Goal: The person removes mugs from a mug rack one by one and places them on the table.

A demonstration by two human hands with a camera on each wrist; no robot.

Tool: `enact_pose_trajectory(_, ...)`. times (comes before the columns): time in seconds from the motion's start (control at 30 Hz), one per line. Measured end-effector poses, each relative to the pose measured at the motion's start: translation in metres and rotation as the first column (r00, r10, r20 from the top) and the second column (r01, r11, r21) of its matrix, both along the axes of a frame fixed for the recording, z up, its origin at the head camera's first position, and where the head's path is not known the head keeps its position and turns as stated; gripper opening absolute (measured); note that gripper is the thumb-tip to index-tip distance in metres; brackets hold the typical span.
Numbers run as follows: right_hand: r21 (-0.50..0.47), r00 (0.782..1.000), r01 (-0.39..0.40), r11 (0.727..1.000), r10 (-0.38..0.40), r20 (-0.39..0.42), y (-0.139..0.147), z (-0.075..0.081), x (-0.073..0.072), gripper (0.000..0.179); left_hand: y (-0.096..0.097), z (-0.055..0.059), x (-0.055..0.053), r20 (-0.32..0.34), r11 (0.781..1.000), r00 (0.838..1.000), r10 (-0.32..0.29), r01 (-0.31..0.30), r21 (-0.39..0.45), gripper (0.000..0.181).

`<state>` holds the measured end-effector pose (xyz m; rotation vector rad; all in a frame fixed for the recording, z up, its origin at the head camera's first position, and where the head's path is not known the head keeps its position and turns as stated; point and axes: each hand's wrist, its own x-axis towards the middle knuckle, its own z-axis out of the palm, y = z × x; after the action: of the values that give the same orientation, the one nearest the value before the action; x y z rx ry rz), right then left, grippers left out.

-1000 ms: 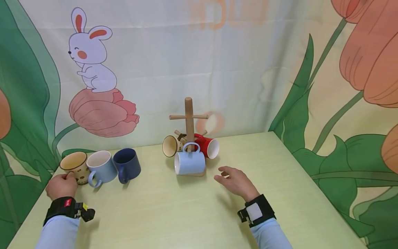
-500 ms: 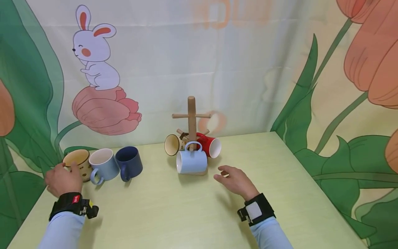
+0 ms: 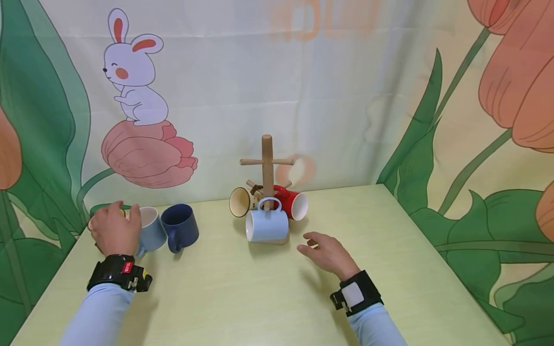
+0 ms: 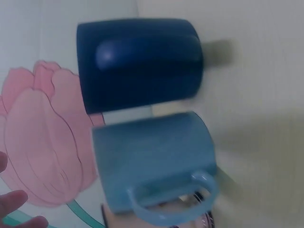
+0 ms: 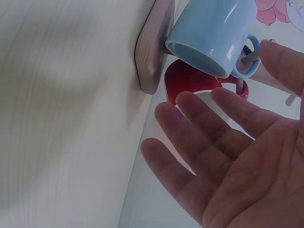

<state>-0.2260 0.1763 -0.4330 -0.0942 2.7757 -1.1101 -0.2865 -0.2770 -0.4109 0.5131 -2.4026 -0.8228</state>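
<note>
My left hand (image 3: 116, 230) is raised over the left end of a row of mugs, its fingers loosely spread and gripping nothing. It hides most of a cream patterned mug, whose rim (image 4: 118, 219) peeks out in the left wrist view. Just right of the hand stands a light blue mug (image 3: 152, 234), partly covered, then a dark blue mug (image 3: 185, 226). My right hand (image 3: 331, 253) hovers with relaxed fingers, right of a wooden mug tree (image 3: 267, 166). A light blue mug (image 3: 268, 227), a red mug (image 3: 291, 204) and a cream mug (image 3: 239, 202) hang on its lower pegs.
The upper pegs (image 3: 251, 162) of the tree stick out bare to both sides. A printed cloth (image 3: 337, 120) with a rabbit and tulips hangs behind the pale table (image 3: 242, 298) and along both sides.
The left hand has risen from the cream mug's near side and moved right, across that mug to beside the standing light blue one. The right hand has stayed in place.
</note>
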Motion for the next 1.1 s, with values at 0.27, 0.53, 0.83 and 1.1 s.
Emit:
enact_pose_trajectory(0.27, 0.000, 1.000, -0.023, 1.000, 0.023, -0.019, -0.002, 0.000, 0.000, 0.051, 0.036, 0.015, -0.009, 0.040, 0.992, 0.993, -0.108, 0.110, -0.061, 0.053)
enact_pose_trajectory(0.53, 0.008, 0.997, -0.040, 0.999, 0.041, -0.072, -0.007, 0.004, 0.000, 0.048, 0.072, 0.018, -0.016, 0.027, 0.963, 0.968, -0.248, 0.250, -0.105, 0.048)
enact_pose_trajectory(0.83, 0.090, 0.987, -0.042, 0.995, 0.055, -0.151, -0.018, 0.011, -0.006, 0.044, 0.110, 0.015, -0.026, 0.074, 0.896, 0.910, -0.408, 0.414, -0.157, 0.047)
enact_pose_trajectory(1.1, 0.170, 0.956, -0.018, 0.985, 0.067, -0.287, -0.039, 0.032, -0.019, 0.038, 0.137, 0.017, -0.042, 0.178, 0.799, 0.818, -0.547, 0.574, -0.179, 0.048)
